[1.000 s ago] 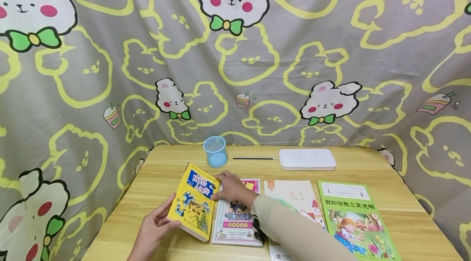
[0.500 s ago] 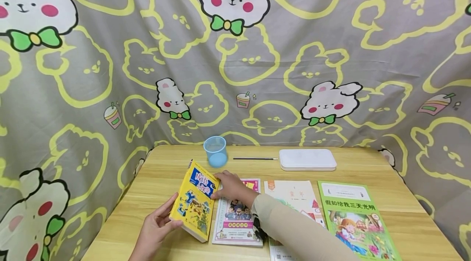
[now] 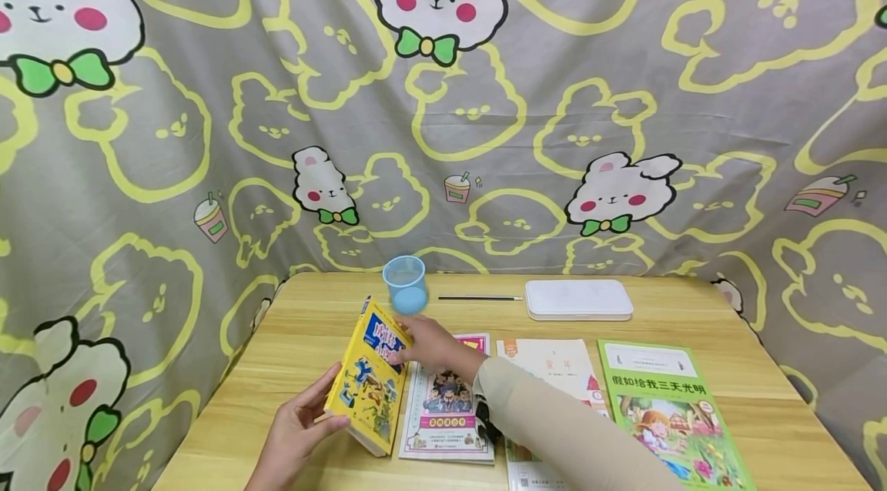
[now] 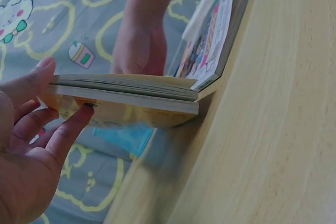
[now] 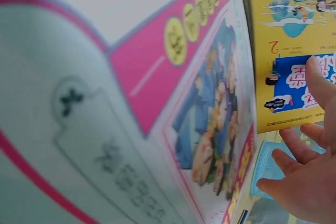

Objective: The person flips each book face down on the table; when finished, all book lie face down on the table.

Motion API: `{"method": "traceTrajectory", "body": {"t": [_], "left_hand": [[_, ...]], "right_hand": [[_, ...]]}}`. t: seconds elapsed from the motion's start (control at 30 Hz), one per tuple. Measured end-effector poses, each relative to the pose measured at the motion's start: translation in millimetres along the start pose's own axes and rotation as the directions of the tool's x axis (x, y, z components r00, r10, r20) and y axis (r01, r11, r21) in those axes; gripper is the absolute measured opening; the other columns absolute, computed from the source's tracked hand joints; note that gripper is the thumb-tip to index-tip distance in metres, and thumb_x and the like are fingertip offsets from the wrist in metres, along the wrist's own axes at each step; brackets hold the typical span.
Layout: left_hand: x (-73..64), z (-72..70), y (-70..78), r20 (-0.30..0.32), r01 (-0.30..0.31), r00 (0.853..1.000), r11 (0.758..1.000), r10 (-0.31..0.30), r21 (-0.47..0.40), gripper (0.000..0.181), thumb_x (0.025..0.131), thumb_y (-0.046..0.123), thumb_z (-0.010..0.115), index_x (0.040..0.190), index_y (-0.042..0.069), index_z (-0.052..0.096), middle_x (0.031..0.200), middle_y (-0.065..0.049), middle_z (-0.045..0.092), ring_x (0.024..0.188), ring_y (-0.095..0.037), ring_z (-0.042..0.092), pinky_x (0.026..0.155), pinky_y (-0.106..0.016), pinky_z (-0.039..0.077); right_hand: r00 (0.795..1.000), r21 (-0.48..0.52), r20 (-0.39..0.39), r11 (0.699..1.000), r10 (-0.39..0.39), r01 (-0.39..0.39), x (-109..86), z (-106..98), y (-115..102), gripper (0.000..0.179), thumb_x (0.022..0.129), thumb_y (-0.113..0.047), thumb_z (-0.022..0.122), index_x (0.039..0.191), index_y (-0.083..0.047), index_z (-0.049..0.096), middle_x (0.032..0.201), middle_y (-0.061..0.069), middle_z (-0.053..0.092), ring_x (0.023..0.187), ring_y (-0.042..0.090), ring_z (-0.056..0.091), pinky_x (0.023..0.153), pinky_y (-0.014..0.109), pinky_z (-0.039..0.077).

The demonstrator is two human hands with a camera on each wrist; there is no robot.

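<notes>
Both hands are on a thick yellow book (image 3: 367, 402) at the table's left, tilted up with its left side raised and its right side low. My left hand (image 3: 298, 425) grips the lower left corner, thumb on the front cover and fingers behind. Page edges of the book (image 4: 126, 90) face the left wrist view, between that thumb and fingers. At the upper right corner my right hand (image 3: 435, 346) holds the book; in the right wrist view its thumb (image 5: 316, 80) lies on the cover's blue title panel, the other fingers past the edge. Under the right wrist lies a pink-bordered book (image 3: 446, 441).
Further right lie a cream-coloured book (image 3: 554, 356), partly covered by the right sleeve (image 3: 554, 422), and a green book (image 3: 658, 399). Along the back stand or lie a blue cup (image 3: 405, 287), a dark pencil (image 3: 480, 298) and a white case (image 3: 579, 297). A patterned curtain (image 3: 443, 129) hangs behind.
The yellow book has tipped up further, its left side rising and its top shifting to the right. Left hand moved slightly right with it; right hand shifted a little upward. Other things stayed put.
</notes>
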State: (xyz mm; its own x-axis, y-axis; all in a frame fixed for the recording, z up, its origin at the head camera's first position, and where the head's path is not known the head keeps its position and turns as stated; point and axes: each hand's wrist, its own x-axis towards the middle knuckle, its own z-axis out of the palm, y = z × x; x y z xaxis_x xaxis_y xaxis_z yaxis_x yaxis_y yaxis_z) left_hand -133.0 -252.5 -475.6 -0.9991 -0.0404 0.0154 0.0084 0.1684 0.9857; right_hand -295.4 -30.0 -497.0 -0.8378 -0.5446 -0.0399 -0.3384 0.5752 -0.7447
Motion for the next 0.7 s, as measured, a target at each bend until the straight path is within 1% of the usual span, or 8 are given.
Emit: {"method": "traceTrajectory", "body": {"t": [0.17,0.3,0.43,0.53,0.6,0.7], "left_hand": [[-1.8,1.6,-0.6,0.005,-0.016,1.0,1.0,0.016,0.016,0.078,0.08,-0.004,0.083,0.15,0.004,0.051,0.155,-0.009,0.047,0.114,-0.003,0.067,0.09,-0.025,0.059],[-3.4,3.1,-0.4,0.013,-0.026,1.0,0.999,0.026,0.018,0.078,0.078,-0.004,0.084,0.15,0.005,0.053,0.155,-0.009,0.048,0.112,-0.005,0.068,0.089,-0.029,0.06],[-5.1,4.1,1.0,0.048,-0.052,0.998,0.999,0.052,0.008,0.077,0.08,-0.005,0.082,0.15,0.002,0.051,0.155,-0.015,0.046,0.112,-0.008,0.069,0.088,-0.03,0.061],[-5.5,4.7,2.1,0.069,-0.051,0.996,0.999,0.052,-0.013,0.076,0.081,-0.005,0.081,0.15,0.002,0.051,0.155,-0.017,0.045,0.112,-0.009,0.068,0.087,-0.03,0.061],[-5.3,4.8,2.4,0.082,-0.047,0.995,0.999,0.048,-0.024,0.076,0.082,-0.005,0.081,0.151,0.002,0.05,0.156,-0.017,0.045,0.114,-0.009,0.068,0.088,-0.03,0.061],[-4.9,4.5,2.2,0.105,-0.05,0.993,0.998,0.054,-0.031,0.077,0.083,-0.003,0.081,0.152,0.001,0.048,0.157,-0.018,0.043,0.116,-0.007,0.066,0.09,-0.03,0.06]], "right_hand": [[1.0,0.047,-0.002,0.998,-0.028,0.028,-1.2,-3,-5,0.088,0.087,-0.038,0.083,0.16,-0.017,0.039,0.151,0.009,0.054,0.137,0.029,0.053,0.111,0.046,0.047],[0.998,0.073,-0.004,0.996,-0.057,0.058,-1.7,-8,-10,0.088,0.089,-0.042,0.081,0.161,-0.017,0.037,0.15,0.009,0.055,0.136,0.028,0.054,0.111,0.046,0.048],[0.997,0.103,-0.008,0.992,-0.078,0.079,-1.3,-14,-18,0.085,0.093,-0.049,0.074,0.162,-0.017,0.035,0.149,0.01,0.055,0.126,0.025,0.062,0.103,0.04,0.054],[0.996,0.124,-0.014,0.988,-0.09,0.091,-0.7,-18,-24,0.082,0.096,-0.052,0.07,0.161,-0.016,0.036,0.148,0.011,0.056,0.116,0.021,0.067,0.095,0.034,0.057],[0.996,0.147,-0.017,0.985,-0.087,0.089,-0.4,-20,-27,0.081,0.097,-0.052,0.068,0.161,-0.016,0.036,0.148,0.013,0.056,0.112,0.02,0.068,0.092,0.032,0.058],[0.996,0.169,-0.028,0.981,-0.089,0.092,-0.1,-23,-31,0.079,0.098,-0.051,0.068,0.161,-0.014,0.036,0.146,0.016,0.057,0.117,0.024,0.066,0.092,0.034,0.058]]}}
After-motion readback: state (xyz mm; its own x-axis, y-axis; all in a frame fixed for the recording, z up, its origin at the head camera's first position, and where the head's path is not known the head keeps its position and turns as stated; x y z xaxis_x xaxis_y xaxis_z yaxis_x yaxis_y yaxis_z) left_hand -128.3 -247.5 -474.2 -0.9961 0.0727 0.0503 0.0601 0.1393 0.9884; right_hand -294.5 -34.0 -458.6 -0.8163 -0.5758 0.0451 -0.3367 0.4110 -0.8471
